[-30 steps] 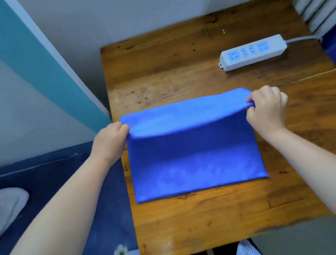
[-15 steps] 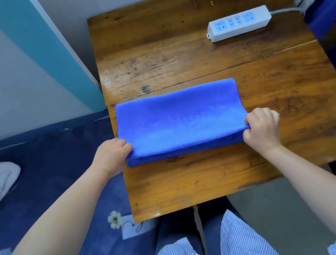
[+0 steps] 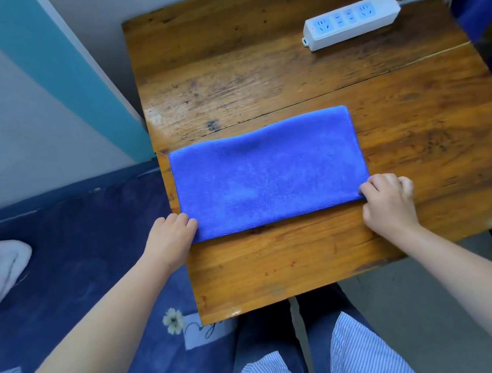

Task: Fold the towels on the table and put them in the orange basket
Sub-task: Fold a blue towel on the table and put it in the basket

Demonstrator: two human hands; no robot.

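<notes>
The towel [image 3: 268,173] lay doubled on the table [image 3: 282,264], near its front edge. My left hand [image 3: 171,239] and right hand [image 3: 387,202] pinched its near corners. Soft, light, limp, I judged; best gripped by the short ends for the next fold.

You see soft, even daylight with faint shadows. Glare sheens the wooden table [image 3: 224,93] near its left edge. Wide-angle distortion bends the wall stripe [image 3: 39,73] and the frame edges; focus is slightly soft throughout.
</notes>
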